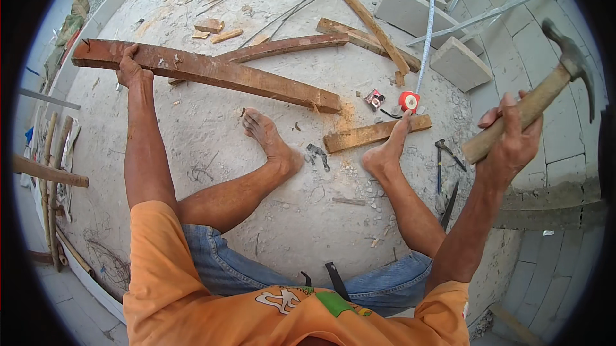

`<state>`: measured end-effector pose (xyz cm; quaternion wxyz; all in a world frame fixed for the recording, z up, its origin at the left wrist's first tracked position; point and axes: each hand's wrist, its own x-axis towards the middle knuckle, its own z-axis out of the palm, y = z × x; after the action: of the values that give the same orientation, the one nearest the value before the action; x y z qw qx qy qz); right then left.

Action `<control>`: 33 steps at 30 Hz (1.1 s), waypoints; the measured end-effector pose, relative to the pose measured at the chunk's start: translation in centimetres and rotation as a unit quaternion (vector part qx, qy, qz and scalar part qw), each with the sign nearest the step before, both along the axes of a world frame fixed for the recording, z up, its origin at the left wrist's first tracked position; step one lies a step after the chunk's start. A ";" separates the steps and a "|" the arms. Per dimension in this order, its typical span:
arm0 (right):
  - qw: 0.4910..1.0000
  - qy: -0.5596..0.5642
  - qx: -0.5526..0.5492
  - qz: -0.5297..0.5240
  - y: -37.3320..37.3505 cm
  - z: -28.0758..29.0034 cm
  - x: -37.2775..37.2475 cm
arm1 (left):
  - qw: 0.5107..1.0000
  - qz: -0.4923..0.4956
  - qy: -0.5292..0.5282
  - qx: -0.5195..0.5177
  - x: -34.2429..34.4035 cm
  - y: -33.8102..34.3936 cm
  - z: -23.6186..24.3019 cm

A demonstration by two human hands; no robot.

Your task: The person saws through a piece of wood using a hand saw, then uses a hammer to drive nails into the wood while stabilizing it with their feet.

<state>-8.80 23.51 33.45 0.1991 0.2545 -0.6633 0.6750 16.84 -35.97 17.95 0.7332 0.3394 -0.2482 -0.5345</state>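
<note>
Head view, left grip (135,70) outstretched, clasping beam (224,76), right grip (512,142) raised, wrapped round hammer (544,92)

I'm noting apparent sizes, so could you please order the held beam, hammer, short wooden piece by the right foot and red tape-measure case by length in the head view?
1. Held beam
2. Hammer, perhaps enlarged by nearness
3. Short wooden piece
4. Red tape-measure case

An unplastered wall of grey blocks (564,129) and a dusty, littered floor (346,234) mark a building site. Loose blocks (461,65), thin rods (301,5) and rough timber (282,49) lie about; a claw hammer (538,102) and tape measure (409,101) are among the tools.
</note>
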 end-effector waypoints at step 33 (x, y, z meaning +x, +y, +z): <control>0.813 -0.455 0.312 0.187 -1.2 -33.2 3.8 | 0.984 -0.138 0.109 0.002 11.8 -4.8 -1.0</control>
<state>-4.96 22.36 0.24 -0.3460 0.0858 -0.7924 0.4951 28.61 -40.81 17.00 0.6745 0.2427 -0.2103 -0.6647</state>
